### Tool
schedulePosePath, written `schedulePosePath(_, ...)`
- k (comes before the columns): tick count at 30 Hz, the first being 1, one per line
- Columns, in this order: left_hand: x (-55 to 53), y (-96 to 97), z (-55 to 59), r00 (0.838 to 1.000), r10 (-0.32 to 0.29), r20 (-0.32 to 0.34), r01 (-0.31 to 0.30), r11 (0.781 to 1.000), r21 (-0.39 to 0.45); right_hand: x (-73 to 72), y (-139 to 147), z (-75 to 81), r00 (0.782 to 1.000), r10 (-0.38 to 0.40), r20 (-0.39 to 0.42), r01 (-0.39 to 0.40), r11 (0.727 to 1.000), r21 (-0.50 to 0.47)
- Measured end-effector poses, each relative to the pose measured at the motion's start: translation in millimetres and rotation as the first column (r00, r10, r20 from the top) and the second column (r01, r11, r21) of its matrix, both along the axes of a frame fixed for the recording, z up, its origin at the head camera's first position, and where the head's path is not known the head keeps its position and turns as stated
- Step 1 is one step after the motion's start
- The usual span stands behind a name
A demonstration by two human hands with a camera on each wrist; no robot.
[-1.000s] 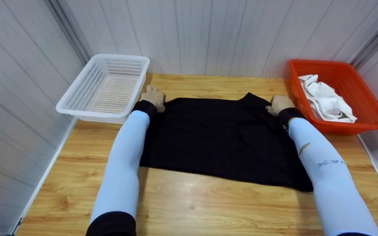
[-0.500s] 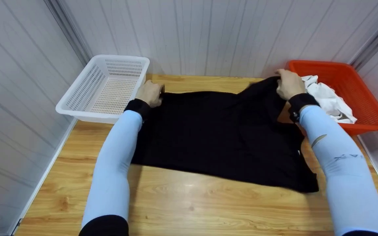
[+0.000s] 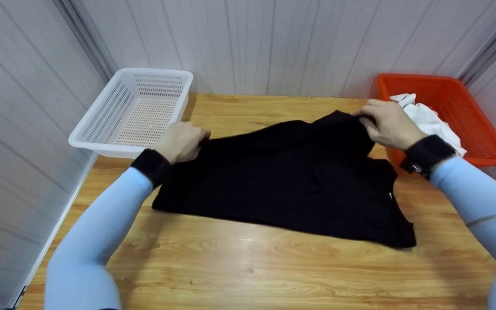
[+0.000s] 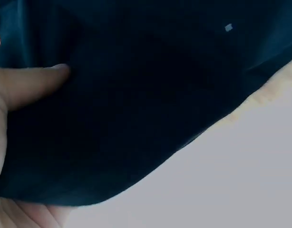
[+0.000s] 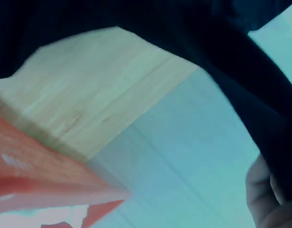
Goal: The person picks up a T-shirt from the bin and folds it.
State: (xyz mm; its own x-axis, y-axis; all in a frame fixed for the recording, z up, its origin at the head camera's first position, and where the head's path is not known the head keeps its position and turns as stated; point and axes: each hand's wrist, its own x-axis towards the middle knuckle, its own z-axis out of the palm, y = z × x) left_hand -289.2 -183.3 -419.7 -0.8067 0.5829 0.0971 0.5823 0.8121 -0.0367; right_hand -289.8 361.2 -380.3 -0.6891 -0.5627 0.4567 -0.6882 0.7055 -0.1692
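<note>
A black shirt (image 3: 269,185) is spread across the wooden table, its far edge raised between the two hands. My left hand (image 3: 182,141) grips the far left corner; in the left wrist view the thumb (image 4: 36,83) lies over the cloth (image 4: 122,118) and fingers show beneath it. At the far right, my right hand (image 3: 388,122) pinches a raised part of the shirt. Its curled fingers (image 5: 260,185) show at the edge of the right wrist view, beside the hanging dark cloth (image 5: 250,95). Curved cut edges and a tiny white tag show at the shirt's right end.
A white perforated basket (image 3: 183,101) stands at the back left, close by the left hand. At the back right, an orange-red basket (image 3: 485,129) holds white cloth (image 3: 431,122). Panelled walls (image 3: 248,47) close off the back and sides of the wooden table (image 3: 248,275).
My right hand lifted the shirt's far right part up and back, then came a little nearer. My left hand has moved left and toward me, drawing the left corner with it.
</note>
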Motion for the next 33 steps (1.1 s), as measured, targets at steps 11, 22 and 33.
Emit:
schedulePosePath(11,66.8,-25.6,-30.2,0.995,0.032,-0.094,-0.047,0.987,-0.157,95.1,15,-7.8,0.690,0.220,0.689,-0.353,0.934,0.055)
schedulePosePath(22,75.4,-30.3,-30.5,0.921,0.272,0.279,-0.185,0.936,-0.300,92.5,46,-64.3,0.710,-0.393,0.585,0.309,0.919,0.243)
schedulePosePath(33,73.9,-7.7,-41.1,0.922,0.158,0.353,-0.120,0.985,-0.127,81.7,45,-89.6,0.596,-0.401,0.696,0.424,0.893,0.151)
